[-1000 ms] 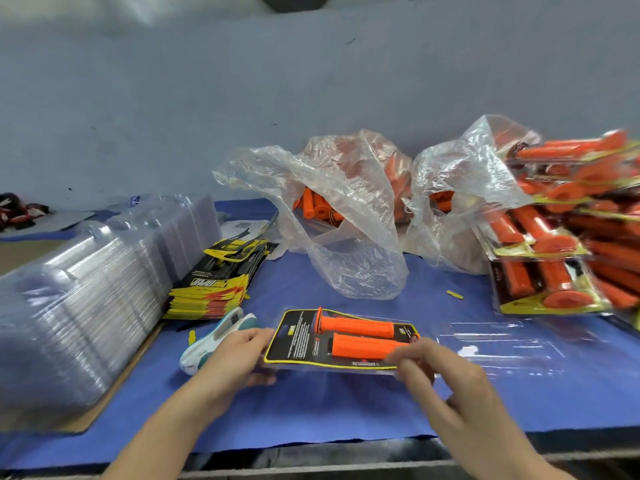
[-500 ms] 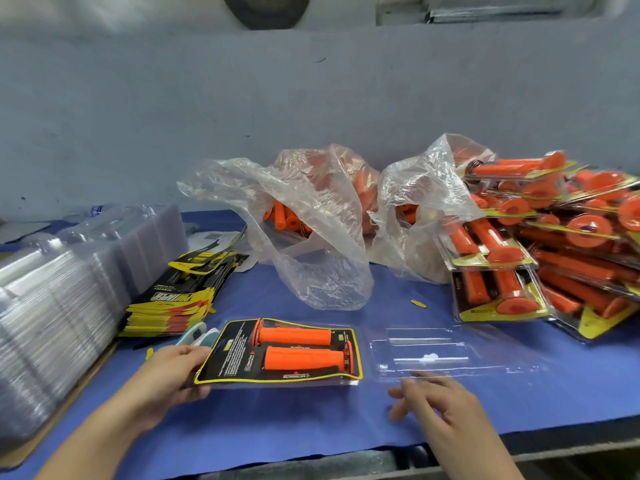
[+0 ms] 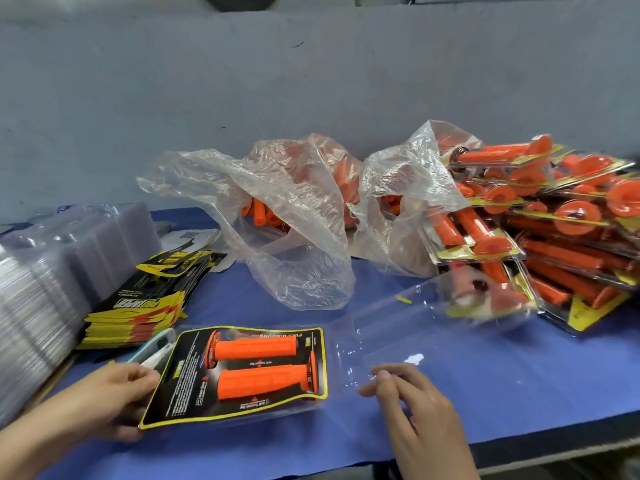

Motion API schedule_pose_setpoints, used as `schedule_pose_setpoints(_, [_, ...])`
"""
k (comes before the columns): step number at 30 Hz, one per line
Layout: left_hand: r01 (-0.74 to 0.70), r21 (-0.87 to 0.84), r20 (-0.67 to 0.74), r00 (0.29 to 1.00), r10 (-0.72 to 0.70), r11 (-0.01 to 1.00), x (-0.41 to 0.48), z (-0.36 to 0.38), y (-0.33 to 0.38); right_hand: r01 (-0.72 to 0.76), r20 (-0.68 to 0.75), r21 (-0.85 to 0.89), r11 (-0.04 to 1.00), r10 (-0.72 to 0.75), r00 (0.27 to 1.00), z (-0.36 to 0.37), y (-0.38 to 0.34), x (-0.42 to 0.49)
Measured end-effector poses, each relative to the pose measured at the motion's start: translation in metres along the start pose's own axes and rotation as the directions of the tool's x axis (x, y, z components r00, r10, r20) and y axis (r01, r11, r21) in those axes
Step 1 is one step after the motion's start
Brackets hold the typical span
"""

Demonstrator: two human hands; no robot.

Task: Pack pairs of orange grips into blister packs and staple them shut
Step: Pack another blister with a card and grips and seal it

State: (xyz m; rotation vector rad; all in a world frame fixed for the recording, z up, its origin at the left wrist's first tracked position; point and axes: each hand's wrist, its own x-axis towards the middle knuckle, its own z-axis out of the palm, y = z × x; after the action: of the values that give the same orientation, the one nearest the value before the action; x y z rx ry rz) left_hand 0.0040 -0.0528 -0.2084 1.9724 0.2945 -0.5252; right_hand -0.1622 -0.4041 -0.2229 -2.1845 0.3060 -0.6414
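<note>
Centrally, the filled blister pack (image 3: 239,372) lies on the blue table cover (image 3: 519,375), containing two orange grips (image 3: 256,348) side by side on a black-and-yellow card. The left hand (image 3: 114,396) grips the left edge of the pack, thumb on top and fingers curled beneath. The stapler (image 3: 152,348), teal and white, is just left of the pack and largely hidden behind the pack edge and the hand. To the right of the pack, the right hand (image 3: 408,400) has its fingers loosely bent, fingertips at the near edge of a clear blister shell (image 3: 415,327). The shell is transparent and blurred, so a pinch cannot be confirmed. Behind and left of the pack are a stack of printed cards (image 3: 138,306) and a stack of empty shells (image 3: 52,271), the latter cut off by the frame. Behind the pack are two plastic bags (image 3: 294,220) whose loose grips are only partly visible. Far right of the pack is a pile of finished packs (image 3: 554,220), also cut off.
</note>
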Motion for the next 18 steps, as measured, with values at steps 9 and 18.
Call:
schedule_pose_setpoints(9, [-0.096, -0.001, 0.030, 0.995, 0.096, 0.995, -0.018, 0.032, 0.014, 0.141, -0.074, -0.007, 0.990, -0.141, 0.987, 0.007, -0.006, 0.017])
schedule_pose_setpoints(18, [-0.179, -0.109, 0.020, 0.983, 0.182, 0.978, -0.031, 0.065, 0.028, 0.217, -0.087, -0.113, 0.970, -0.227, 0.970, 0.016, -0.002, 0.028])
